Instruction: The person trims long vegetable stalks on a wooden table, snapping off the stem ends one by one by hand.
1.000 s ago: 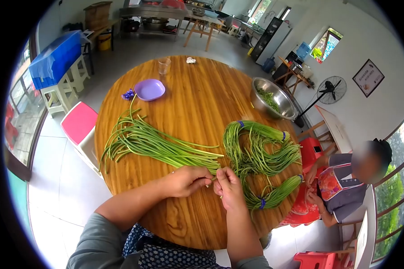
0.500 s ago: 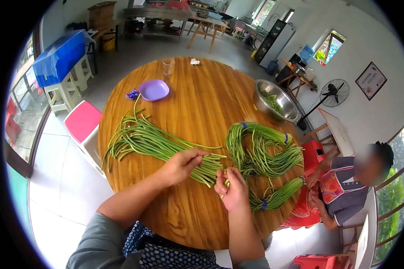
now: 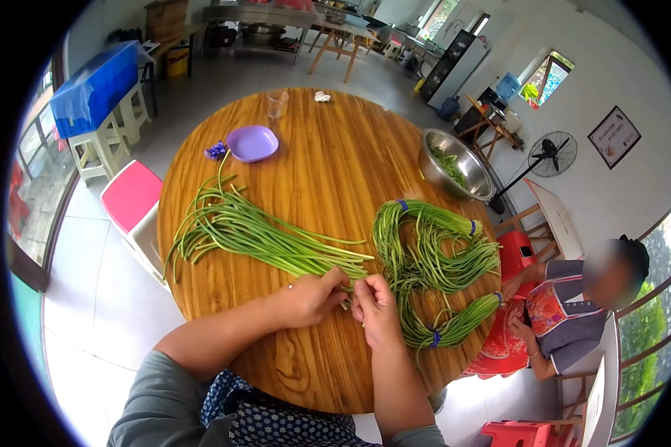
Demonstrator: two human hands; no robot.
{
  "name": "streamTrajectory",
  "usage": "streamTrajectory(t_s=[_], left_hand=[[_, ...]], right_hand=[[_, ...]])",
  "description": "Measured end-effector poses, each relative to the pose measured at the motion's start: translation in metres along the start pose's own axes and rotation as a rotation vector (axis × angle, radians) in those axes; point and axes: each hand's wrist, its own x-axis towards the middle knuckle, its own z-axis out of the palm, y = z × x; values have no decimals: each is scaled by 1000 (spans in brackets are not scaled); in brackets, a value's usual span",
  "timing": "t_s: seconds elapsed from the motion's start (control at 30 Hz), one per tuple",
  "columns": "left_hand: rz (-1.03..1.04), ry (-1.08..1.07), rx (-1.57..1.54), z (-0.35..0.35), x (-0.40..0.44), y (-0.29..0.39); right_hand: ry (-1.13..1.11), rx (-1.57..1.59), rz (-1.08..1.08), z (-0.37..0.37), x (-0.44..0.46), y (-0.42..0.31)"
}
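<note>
A loose spread of long green garlic scapes point(image 3: 268, 242) lies on the round wooden table, cut ends toward my hands. At those ends my left hand point(image 3: 314, 298) is closed in a pinch, and my fingers hide what it holds. Almost touching it, my right hand point(image 3: 376, 307) is closed too, its fingertips around a garlic scape that is mostly hidden. To the right rests a curled bundle of scapes point(image 3: 440, 249) with blue-purple ties. A smaller tied bundle point(image 3: 462, 322) sits nearer the table edge.
A purple dish point(image 3: 252, 144), purple ties point(image 3: 215, 151), a clear cup point(image 3: 277, 104) and crumpled white paper point(image 3: 322, 97) are at the back. A steel bowl point(image 3: 473, 160) with green pieces stands at the right edge. Another person point(image 3: 574, 305) sits at the right.
My left hand has moved down and right, and both hands have come together from being apart. The camera view has shifted slightly.
</note>
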Motion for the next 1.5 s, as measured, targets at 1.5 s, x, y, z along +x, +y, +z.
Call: streamTrajectory(t_s=[1.5], left_hand=[[71,27,-17,-5,2,5]], right_hand=[[3,239,237,-9,-1,-12]])
